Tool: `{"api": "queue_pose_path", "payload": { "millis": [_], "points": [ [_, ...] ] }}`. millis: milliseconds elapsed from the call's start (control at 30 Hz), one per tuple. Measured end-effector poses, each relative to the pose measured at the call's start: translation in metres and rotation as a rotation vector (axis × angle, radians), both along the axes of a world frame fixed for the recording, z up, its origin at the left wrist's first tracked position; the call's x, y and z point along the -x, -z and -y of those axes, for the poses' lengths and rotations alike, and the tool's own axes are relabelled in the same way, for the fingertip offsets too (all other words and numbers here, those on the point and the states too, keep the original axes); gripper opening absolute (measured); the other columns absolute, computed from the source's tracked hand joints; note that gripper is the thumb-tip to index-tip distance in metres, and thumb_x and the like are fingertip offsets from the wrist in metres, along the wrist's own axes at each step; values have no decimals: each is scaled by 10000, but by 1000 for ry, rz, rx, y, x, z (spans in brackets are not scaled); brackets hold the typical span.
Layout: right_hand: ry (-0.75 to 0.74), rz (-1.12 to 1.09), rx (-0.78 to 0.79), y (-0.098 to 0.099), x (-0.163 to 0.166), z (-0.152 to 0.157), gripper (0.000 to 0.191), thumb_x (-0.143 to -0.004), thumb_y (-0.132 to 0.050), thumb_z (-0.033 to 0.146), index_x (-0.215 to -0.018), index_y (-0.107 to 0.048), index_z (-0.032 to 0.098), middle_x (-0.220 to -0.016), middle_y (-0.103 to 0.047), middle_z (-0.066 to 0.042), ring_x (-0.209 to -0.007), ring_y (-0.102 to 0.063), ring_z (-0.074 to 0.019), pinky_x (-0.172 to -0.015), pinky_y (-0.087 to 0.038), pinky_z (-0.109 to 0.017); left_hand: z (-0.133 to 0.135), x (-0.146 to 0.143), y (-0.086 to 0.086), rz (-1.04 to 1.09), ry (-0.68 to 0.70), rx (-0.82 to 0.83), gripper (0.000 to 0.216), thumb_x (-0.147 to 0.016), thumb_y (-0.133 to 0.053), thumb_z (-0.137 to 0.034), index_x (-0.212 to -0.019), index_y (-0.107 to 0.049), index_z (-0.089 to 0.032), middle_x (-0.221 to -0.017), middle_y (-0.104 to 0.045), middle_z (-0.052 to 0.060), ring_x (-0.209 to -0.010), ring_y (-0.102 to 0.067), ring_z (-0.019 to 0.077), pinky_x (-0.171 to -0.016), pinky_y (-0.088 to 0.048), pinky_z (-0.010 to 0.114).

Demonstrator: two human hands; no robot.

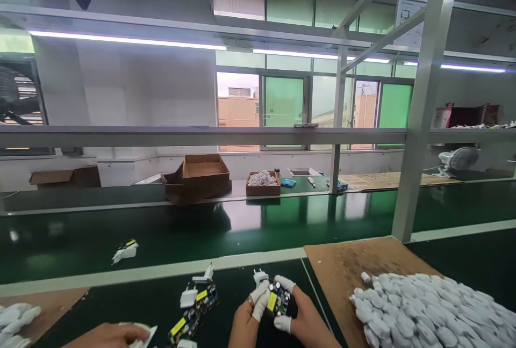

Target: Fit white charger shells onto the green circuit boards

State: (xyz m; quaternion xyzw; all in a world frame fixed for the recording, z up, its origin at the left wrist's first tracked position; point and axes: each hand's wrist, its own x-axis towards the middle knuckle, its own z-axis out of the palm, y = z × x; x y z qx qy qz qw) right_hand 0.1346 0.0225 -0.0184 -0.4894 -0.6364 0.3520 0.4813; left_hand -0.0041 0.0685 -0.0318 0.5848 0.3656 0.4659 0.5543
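My left hand (250,316) and my right hand (303,320) meet low in the middle of the view, both with white finger cots on the fingertips. Together they pinch a small circuit board (278,301) carrying a yellow part and dark capacitors. A white plug piece (260,276) sits just above my left fingertips, touching or very close to the board. Both hands are closed on the board over a dark green mat (161,294).
Loose white plug shells (188,297) and more boards (206,298) lie left of my hands. Another person's hand (110,334) holds a white piece at bottom left. A heap of white shells (435,313) covers a brown board on the right. One charger (124,251) rides the green belt. A metal post (417,138) stands right.
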Motion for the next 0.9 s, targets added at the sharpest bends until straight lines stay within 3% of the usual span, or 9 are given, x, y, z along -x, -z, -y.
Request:
{"api": "queue_pose_path", "payload": {
  "millis": [167, 267, 367, 433, 500, 600, 733, 800, 900],
  "points": [
    [20, 35, 1, 4, 2, -1, 619, -529, -524, 102, -1140, -432, 139, -1160, -469, -98, -1072, -412, -197, -937, -254, -322, 4, 2, -2, 4, -83, 45, 370, -497, -603, -502, -668, -666, -180, -915, -627, 77, -1046, -424, 288, -969, -212, 357],
    [32, 90, 5, 1, 3, 0, 627, -533, -530, 113, -1150, -423, 117, -1171, -455, -117, -1082, -403, -202, -933, -263, -309, 1, -7, 4, 74, -96, 143, 508, -464, -563, -601, -691, -658, -157, -882, -634, 95, -994, -469, 293, -918, -298, 384],
    [88, 257, 19, -3, 7, 3, 619, -532, -525, 119, -1145, -436, 99, -1163, -457, -136, -1081, -396, -227, -928, -265, -329, 1, -13, 10, 133, -76, 222, 530, -522, -535, -604, -720, -629, -121, -803, -643, 108, -860, -550, 254, -817, -391, 403],
    [140, 395, 29, -4, 13, 6, 600, -531, -509, 115, -1129, -458, 97, -1128, -482, -143, -1059, -409, -243, -922, -263, -352, 3, 1, 9, 154, -91, 221, 433, -626, -523, -519, -762, -605, -116, -819, -635, 70, -833, -559, 206, -813, -394, 378],
    [174, 495, 28, -4, 17, 9, 580, -540, -495, 124, -1120, -471, 109, -1091, -508, -138, -1029, -432, -251, -913, -265, -376, 6, 35, 3, 166, -144, 212, 344, -728, -452, -442, -803, -586, -134, -862, -615, 31, -825, -554, 179, -790, -407, 353],
    [175, 567, 36, -7, 15, 4, 545, -546, -497, 138, -1091, -500, 137, -1063, -534, -117, -983, -469, -252, -878, -305, -369, 4, 117, -14, 174, -252, 209, 338, -771, -381, -428, -854, -562, -155, -877, -595, 36, -786, -549, 158, -722, -440, 338],
    [195, 663, 100, -31, 3, -32, 499, -559, -523, 135, -1056, -513, 180, -1027, -566, -73, -948, -505, -221, -811, -367, -297, -14, 219, -43, 165, -327, 211, 315, -784, -382, -399, -924, -529, -159, -869, -591, 55, -755, -554, 144, -688, -449, 345],
    [253, 714, 125, -49, 1, -58, 462, -595, -525, 163, -1056, -499, 190, -1015, -568, -71, -940, -508, -228, -795, -374, -327, -29, 252, -56, 166, -340, 211, 340, -779, -375, -423, -923, -533, -159, -854, -598, 51, -758, -561, 147, -697, -446, 340],
    [335, 773, 144, -68, 14, -90, 473, -651, -511, 234, -1111, -435, 156, -1132, -468, -147, -1048, -401, -311, -801, -318, -490, -46, 287, -75, 181, -359, 210, 339, -804, -297, -423, -766, -576, -234, -671, -621, 14, -736, -573, 143, -687, -437, 295]
  ]
}}
